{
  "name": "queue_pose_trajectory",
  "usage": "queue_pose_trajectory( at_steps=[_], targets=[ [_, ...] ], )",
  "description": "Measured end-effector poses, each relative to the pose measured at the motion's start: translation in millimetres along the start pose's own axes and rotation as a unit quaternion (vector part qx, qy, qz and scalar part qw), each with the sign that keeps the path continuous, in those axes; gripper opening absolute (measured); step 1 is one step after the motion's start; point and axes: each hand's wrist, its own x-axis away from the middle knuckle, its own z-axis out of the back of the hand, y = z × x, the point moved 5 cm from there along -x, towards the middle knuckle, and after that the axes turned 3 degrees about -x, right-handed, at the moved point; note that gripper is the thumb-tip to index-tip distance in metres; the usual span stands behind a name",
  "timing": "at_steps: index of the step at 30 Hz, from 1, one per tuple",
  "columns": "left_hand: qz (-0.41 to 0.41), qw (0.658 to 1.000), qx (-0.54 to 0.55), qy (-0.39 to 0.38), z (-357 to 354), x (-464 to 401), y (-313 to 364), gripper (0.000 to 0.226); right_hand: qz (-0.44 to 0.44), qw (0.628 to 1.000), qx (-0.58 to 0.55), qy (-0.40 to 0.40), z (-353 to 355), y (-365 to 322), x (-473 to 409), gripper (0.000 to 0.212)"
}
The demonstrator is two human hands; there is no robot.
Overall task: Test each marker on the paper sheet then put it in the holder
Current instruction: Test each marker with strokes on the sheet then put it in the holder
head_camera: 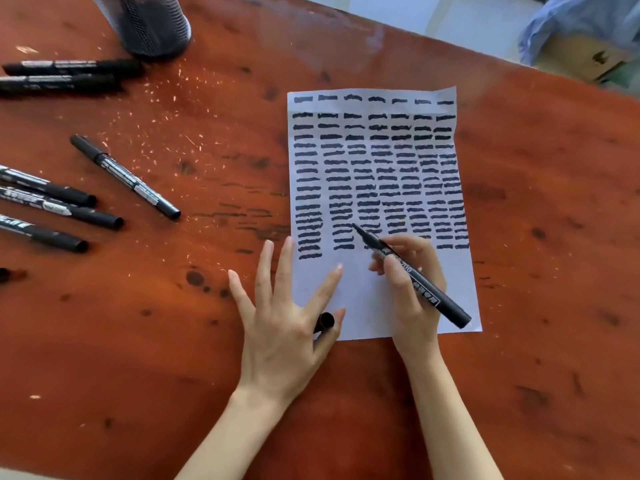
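Both forearms are cut off by the lower frame edge.

Left hand (282,323): laid flat, fingers spread wide, fingertips pressed on the table (173,341) and on the lower left part of the paper sheet (363,299). A black cap (324,323) is seen pinched between thumb and forefinger; its far end is hidden behind the hand.

Right hand (408,282): fingers curled closed around an uncapped black marker (412,275). The tip is set on the sheet just beyond the fingertips, among the lowest dashes; the barrel's print is too small to read.

Paper sheet: rows of dark dashes are carried above the fingers, the area under both hands is blank.

Loose markers (124,176): capped, laid well to the left of the left hand; several are cut off by the left edge, so the count cannot be told.

Holder (149,26): dark mesh cylinder, far left beyond the markers, top cut off, contents not seen.

Blue wrapping (581,22): far right corner, blurred, unidentifiable.
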Motion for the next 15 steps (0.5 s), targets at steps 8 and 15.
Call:
queue_pose_trajectory(
  at_steps=[8, 15],
  targets=[
    [0.005, 1.000, -0.012, -0.013, -2, -3, 1, 0.042, 0.028, 0.993, 0.116, 0.017, -4, -6, -9, 0.017],
    [0.004, 1.000, -0.022, -0.008, -2, -4, 2, 0.042, 0.004, 0.986, 0.165, 0.027, -2, 7, -19, 0.022]
  ],
)
